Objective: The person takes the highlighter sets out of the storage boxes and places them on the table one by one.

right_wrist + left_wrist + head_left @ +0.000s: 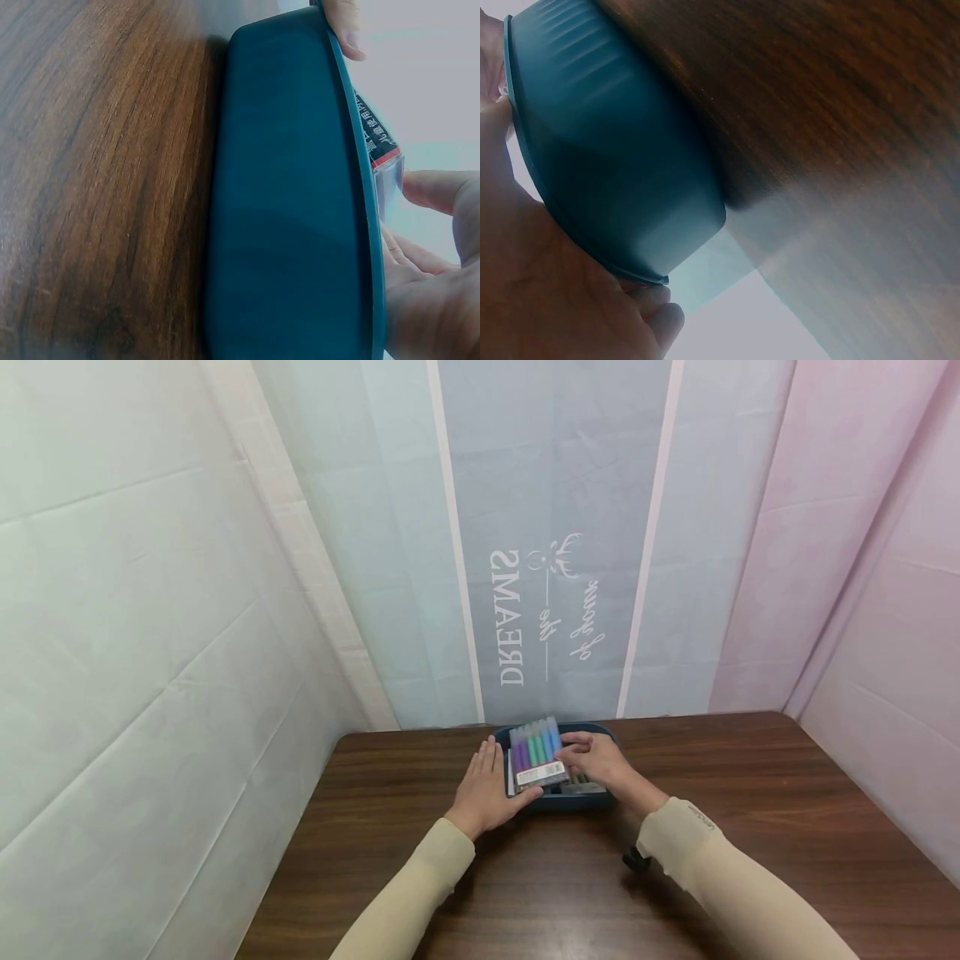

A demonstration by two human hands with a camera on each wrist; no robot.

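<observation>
Holding a light, stiff, slippery-looking marker pack (537, 752) above the teal tray (570, 802), the right hand (600, 762) pinches its edge while the left hand (486, 787) rests open against the tray's left rim.

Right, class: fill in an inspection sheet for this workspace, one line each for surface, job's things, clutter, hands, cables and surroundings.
Surface: dark wood-grain table.
Job's things: clear pack of coloured pens lying tilted over a teal tray at the table's far edge.
Clutter: nothing seen.
Hands: left hand rests flat at the tray's left side, thumb by the pack's near corner; right hand holds the pack's right edge.
Cables: nothing seen.
Surroundings: pale fabric backdrop with mirrored lettering behind; fabric side walls.
</observation>
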